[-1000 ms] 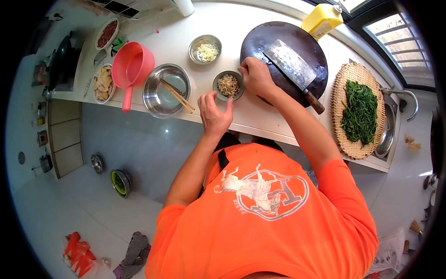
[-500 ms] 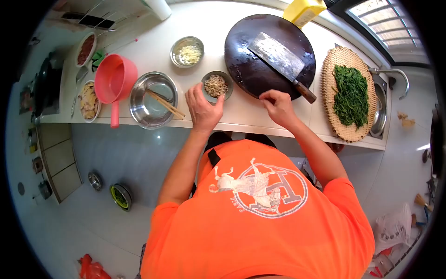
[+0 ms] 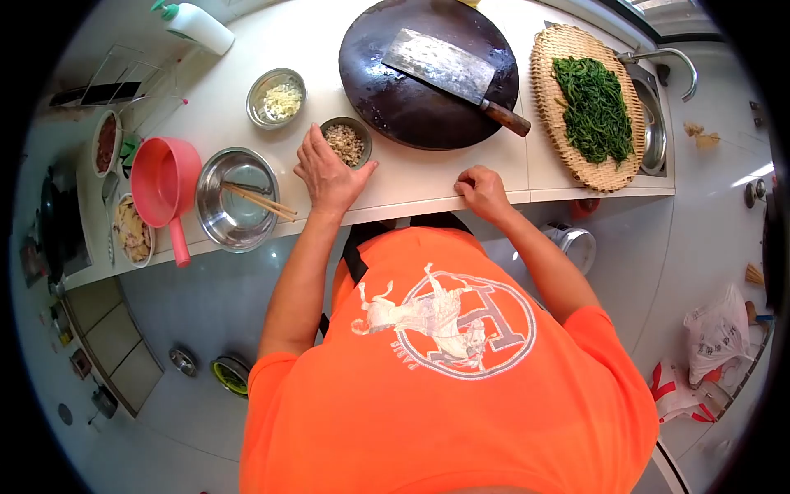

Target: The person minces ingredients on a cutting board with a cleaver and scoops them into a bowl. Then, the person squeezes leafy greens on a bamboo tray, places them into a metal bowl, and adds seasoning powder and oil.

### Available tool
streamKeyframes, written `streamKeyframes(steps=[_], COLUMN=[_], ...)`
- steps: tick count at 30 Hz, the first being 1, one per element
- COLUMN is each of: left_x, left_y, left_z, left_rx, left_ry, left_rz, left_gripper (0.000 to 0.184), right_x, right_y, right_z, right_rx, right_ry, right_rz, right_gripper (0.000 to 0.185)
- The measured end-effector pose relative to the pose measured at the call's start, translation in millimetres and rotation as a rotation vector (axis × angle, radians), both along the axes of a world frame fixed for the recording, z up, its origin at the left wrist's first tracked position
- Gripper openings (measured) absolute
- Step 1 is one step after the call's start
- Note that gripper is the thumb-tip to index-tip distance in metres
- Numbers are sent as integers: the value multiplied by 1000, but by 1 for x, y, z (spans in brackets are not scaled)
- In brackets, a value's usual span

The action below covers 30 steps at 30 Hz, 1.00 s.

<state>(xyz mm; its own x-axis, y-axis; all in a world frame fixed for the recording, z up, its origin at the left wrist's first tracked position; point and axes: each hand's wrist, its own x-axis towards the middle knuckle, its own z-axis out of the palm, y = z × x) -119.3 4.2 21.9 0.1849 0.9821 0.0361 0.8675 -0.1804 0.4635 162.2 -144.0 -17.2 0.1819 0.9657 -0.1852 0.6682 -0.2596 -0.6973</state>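
My left hand point(image 3: 329, 174) is spread around the near side of a small dark bowl point(image 3: 367, 150) of chopped, pale brown bits point(image 3: 344, 143). Its fingers lie along the bowl's left rim, and the thumb stands apart at the lower right; a firm grip does not show. Over the counter's front edge, my right hand point(image 3: 483, 193) is curled in a loose fist with nothing visible in it. Beyond it lies a dark round chopping board point(image 3: 387, 111), with a cleaver point(image 3: 448, 66) flat on top. Chopped garlic point(image 3: 282, 100) fills part of a glass bowl point(image 3: 257, 115).
Left on the counter are a steel basin point(image 3: 216, 235) with chopsticks point(image 3: 262, 202), a pink ladle point(image 3: 156, 173), a dish of sliced food point(image 3: 132, 230) and a pump bottle point(image 3: 199, 29). A woven tray point(image 3: 550, 107) of greens point(image 3: 597, 107) sits by the sink point(image 3: 654, 136).
My view has shifted and turned, so the counter appears farther left. My right hand has drawn back from the board to the counter's edge. My left hand stays by the small bowl, thumb wider.
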Motion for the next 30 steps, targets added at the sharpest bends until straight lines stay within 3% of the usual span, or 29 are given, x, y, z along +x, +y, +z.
streamKeyframes(steps=[5, 9, 13, 15, 19, 20, 23, 26, 28, 30], left_x=[1, 3, 2, 2, 7, 9, 13, 13, 13, 12], left_y=[4, 4, 4, -6, -20, -22, -26, -28, -31, -34], left_z=[-6, -9, -9, 14, 79, 98, 137, 163, 180, 197], left_rx=[-28, 34, 133, 125, 180, 200, 257, 274, 274, 276], left_ry=[8, -49, -83, -104, -195, -221, -260, -276, -304, -353], left_rz=[40, 49, -39, -66, -172, -197, -253, -272, -299, -348], left_gripper=[126, 120, 120, 120, 119, 119, 117, 117, 118, 118], right_x=[0, -3, -11, -34, -65, -71, -79, -68, -59, -49], right_y=[6, 14, 32, 45, 66, 70, 99, 100, 95, 96], right_z=[-10, -6, 28, 98, 203, 212, 206, 211, 214, 218], right_rx=[99, 16, 76, 76, 471, 596, 636, 637, 503, 327], right_ry=[-150, -183, 44, 246, 449, 490, 334, 409, 483, 532], right_rz=[93, 106, 95, 50, 182, 203, 429, 363, 163, 120], right_gripper=[11, 11, 10, 8, 9, 10, 11, 13, 11, 23])
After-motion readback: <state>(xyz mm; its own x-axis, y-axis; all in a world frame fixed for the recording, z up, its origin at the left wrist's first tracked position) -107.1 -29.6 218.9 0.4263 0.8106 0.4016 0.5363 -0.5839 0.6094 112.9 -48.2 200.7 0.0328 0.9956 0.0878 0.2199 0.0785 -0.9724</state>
